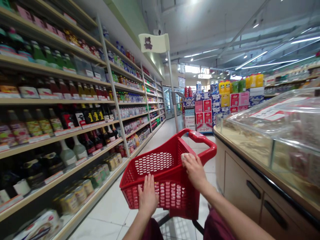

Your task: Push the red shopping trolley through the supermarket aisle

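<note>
A: Nearest first. What am I getting over the head feed?

B: Maroon trousers (153, 230) are showing at the bottom edge. Two bare forearms are reaching forward above them.

A: Hands?

B: Apart. I am holding the left hand (148, 198) open, fingers extended, against the near wall of the red cart (166, 177). With the right hand (195, 170) I am gripping a white wad (184, 156) under bent fingertips, at the basket rim near the push handle (212, 151). I cannot tell whether the wad is cloth or paper; the right thumb is hidden.

A: Cart position?

B: Directly ahead, standing side-on on the pale tiled floor (105, 221), handle pointing right. Dark frame legs (163, 219) are showing beneath the basket.

A: Flanks?

B: Right side: a wood-panelled counter (235, 170) is standing near the cart, clear lids (282, 110) covering its top. Left side: long shelves (61, 133) are running away from me, holding cans (75, 198) low down and rows of bottles (87, 116) above.

A: Beyond?

B: A pole (172, 86) is rising past the cart, carrying a cream flag (160, 44) with a dark bear; I cannot tell where its foot is resting. Farther back, red, pink and blue cartons (203, 115) are standing stacked, with yellow containers (224, 87) on top. Glass-door coolers (167, 100) are lining the aisle's far end.
</note>
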The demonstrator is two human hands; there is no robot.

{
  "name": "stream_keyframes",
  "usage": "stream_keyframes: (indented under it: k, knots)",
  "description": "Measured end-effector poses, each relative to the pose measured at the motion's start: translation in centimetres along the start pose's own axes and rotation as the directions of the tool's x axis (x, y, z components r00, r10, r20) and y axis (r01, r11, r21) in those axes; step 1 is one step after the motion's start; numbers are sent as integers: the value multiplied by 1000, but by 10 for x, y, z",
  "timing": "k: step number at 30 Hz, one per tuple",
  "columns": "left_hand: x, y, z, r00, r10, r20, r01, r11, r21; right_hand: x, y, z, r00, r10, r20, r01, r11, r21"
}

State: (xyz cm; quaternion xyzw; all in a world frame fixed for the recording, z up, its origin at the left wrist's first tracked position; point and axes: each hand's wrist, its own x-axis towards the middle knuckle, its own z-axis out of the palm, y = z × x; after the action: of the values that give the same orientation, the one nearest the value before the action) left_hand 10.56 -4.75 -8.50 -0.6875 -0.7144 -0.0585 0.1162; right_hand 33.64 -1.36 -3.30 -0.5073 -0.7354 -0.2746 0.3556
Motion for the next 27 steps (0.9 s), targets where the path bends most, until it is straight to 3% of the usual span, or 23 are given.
stream_keyframes:
  k: [2, 3, 7, 9, 10, 13, 15, 17, 20, 22, 25, 27]
  knots:
    - [0, 0, -1, 1000, 11, 8, -11, 1000, 14, -3, -9, 6, 992, -125, 17, 124, 991, 56]
    - [-1, 0, -1, 1000, 18, 10, -18, 1000, 21, -3, -7, 5, 991, -131, 22, 130, 990, 59]
    - [-3, 1, 0, 999, 37, -8, -37, 999, 21, 8, 28, -10, 991, 129, -29, -130, 990, -62]
    - [-4, 2, 1, 999, 36, -19, -36, 999, 24, 8, 35, -14, 981, 183, -63, -188, 978, -94]
    - [-4, 3, 2, 999, 34, -20, -34, 999, 31, 5, 32, -13, 986, 154, -69, -160, 983, -85]
    - [-4, 3, 2, 999, 32, -9, -31, 997, 64, -4, 16, -5, 996, -80, -38, 80, 997, -6]
    - [-3, 3, 1, 999, 32, 11, -33, 996, 84, -4, 18, -5, 990, -141, -15, 141, 990, 17]
    - [-2, 3, -2, 999, 32, 38, -35, 995, 88, 2, 33, -11, 1000, -14, -22, 14, 999, -32]
    - [-1, 4, -6, 997, 24, 74, -29, 997, 70, 9, 48, -19, 976, 204, -74, -212, 971, -114]
    - [0, 6, -8, 996, 6, 92, -12, 998, 63, 6, 39, -17, 990, 136, -48, -140, 985, -97]
    - [0, 6, -8, 994, 5, 105, -12, 998, 66, -1, 18, -8, 991, -124, 43, 125, 992, -9]
    - [1, 6, -8, 994, 21, 104, -28, 997, 66, 1, 22, -9, 990, -121, 73, 121, 993, -2]
